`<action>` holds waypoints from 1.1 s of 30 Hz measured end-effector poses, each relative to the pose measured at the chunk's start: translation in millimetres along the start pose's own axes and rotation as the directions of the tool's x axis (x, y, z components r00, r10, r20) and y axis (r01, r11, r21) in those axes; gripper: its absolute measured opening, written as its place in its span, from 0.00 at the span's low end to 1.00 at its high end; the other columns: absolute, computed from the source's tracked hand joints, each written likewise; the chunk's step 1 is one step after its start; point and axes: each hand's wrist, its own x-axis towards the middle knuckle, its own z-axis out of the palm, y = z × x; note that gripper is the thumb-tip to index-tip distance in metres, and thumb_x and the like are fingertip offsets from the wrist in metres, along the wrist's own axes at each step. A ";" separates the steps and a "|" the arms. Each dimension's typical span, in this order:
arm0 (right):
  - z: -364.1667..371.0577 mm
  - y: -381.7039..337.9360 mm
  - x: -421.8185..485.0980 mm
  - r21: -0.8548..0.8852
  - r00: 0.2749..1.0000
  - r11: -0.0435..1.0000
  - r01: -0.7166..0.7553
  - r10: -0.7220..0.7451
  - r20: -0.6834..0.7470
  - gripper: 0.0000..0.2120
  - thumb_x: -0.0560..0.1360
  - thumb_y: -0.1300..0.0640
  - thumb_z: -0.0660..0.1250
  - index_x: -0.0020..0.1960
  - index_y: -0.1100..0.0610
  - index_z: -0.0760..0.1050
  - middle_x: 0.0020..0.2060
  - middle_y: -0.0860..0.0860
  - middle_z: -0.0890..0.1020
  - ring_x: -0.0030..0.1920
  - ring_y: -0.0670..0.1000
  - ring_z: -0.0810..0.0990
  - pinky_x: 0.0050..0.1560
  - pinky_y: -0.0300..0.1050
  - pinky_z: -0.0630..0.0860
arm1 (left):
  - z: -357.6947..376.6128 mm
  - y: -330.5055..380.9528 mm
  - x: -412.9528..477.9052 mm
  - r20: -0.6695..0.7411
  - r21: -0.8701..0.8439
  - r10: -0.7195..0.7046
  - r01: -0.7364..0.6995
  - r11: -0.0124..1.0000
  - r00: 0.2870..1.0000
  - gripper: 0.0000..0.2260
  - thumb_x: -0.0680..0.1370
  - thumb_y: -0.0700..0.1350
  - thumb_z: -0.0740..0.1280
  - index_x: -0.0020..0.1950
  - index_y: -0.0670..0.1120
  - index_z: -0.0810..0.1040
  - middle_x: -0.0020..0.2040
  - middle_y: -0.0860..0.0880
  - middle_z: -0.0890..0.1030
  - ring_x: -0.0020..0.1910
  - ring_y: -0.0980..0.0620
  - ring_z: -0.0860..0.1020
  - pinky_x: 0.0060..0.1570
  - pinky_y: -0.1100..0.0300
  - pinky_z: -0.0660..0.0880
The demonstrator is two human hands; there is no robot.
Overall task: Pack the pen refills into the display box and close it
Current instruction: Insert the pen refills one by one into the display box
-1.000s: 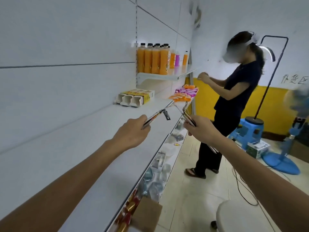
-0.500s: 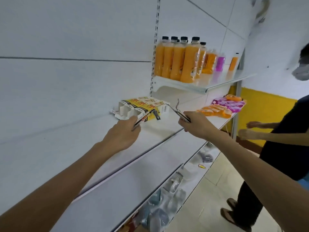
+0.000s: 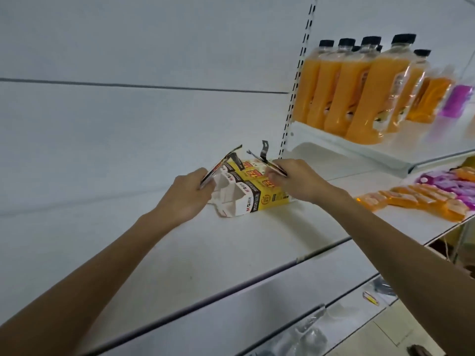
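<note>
Your left hand [image 3: 189,194] pinches a flat refill pack [image 3: 221,164] tilted up over the left end of the display box [image 3: 259,195]; your right hand [image 3: 298,182] pinches a second refill pack [image 3: 270,164] across the box's far right corner; the box stands near the back edge of the shelf [image 3: 231,253], close to the wall panel; both packs look light, thin and bendy, best taken by the long card edges, not the hang tab; the box is thin cardboard, likely to slide or crush under pressure; whether its white pockets, open to the left, hold anything cannot be told; juice bottles [image 3: 359,93] line the upper shelf; sachets [image 3: 424,196] lie along the right edge.
</note>
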 end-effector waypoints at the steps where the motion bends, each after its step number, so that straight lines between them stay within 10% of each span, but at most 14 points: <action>1: 1.3 0.3 6.6 -0.012 0.999 0.999 0.030 -0.030 0.040 0.09 0.79 0.56 0.58 0.50 0.56 0.77 0.45 0.51 0.80 0.45 0.52 0.77 0.43 0.46 0.71 | 1.9 0.0 2.2 0.000 0.000 -0.012 0.012 1.000 1.000 0.11 0.79 0.47 0.57 0.46 0.41 0.72 0.43 0.42 0.79 0.37 0.47 0.74 0.32 0.59 0.66; 5: 6.5 -1.6 27.3 -0.048 0.967 0.989 0.137 -0.123 0.222 0.09 0.76 0.53 0.64 0.54 0.53 0.78 0.46 0.50 0.78 0.47 0.49 0.77 0.39 0.36 0.69 | 4.7 -3.2 8.4 -0.031 -0.009 -0.063 0.063 0.998 0.998 0.12 0.78 0.48 0.59 0.45 0.39 0.73 0.41 0.42 0.79 0.34 0.50 0.71 0.30 0.61 0.64; 14: 2.2 -8.4 28.1 -0.075 0.858 0.956 0.285 -0.220 0.464 0.28 0.63 0.43 0.76 0.52 0.62 0.75 0.48 0.58 0.78 0.49 0.58 0.76 0.48 0.51 0.73 | 12.4 3.2 0.9 -0.086 -0.019 -0.138 0.136 0.990 0.987 0.05 0.74 0.46 0.67 0.42 0.45 0.80 0.32 0.46 0.77 0.27 0.54 0.68 0.23 0.71 0.62; 20: -12.8 -11.7 24.0 0.139 0.888 0.959 0.249 -0.283 0.363 0.38 0.64 0.44 0.76 0.69 0.53 0.66 0.60 0.44 0.72 0.62 0.44 0.69 0.59 0.38 0.64 | 10.2 30.3 -15.0 -0.323 -0.048 -0.102 0.092 0.995 0.941 0.06 0.71 0.46 0.71 0.36 0.48 0.77 0.26 0.56 0.76 0.23 0.60 0.70 0.24 0.73 0.64; 25: -34.9 -20.0 17.5 0.547 0.883 0.807 0.221 -0.404 0.240 0.15 0.64 0.52 0.77 0.49 0.49 0.77 0.39 0.45 0.84 0.41 0.45 0.83 0.45 0.42 0.80 | -6.2 63.5 -23.6 -0.499 -0.146 0.003 -0.088 0.985 0.867 0.05 0.70 0.45 0.73 0.36 0.50 0.78 0.24 0.55 0.75 0.20 0.58 0.71 0.22 0.70 0.66; 33: -38.6 -27.9 13.1 0.915 0.908 0.398 0.072 -0.406 0.105 0.06 0.71 0.64 0.67 0.47 0.58 0.75 0.25 0.45 0.80 0.21 0.40 0.72 0.24 0.31 0.68 | -20.8 86.9 -28.4 -0.477 -0.158 0.023 -0.112 0.981 0.879 0.07 0.70 0.50 0.70 0.47 0.56 0.80 0.31 0.60 0.77 0.26 0.61 0.69 0.30 0.67 0.65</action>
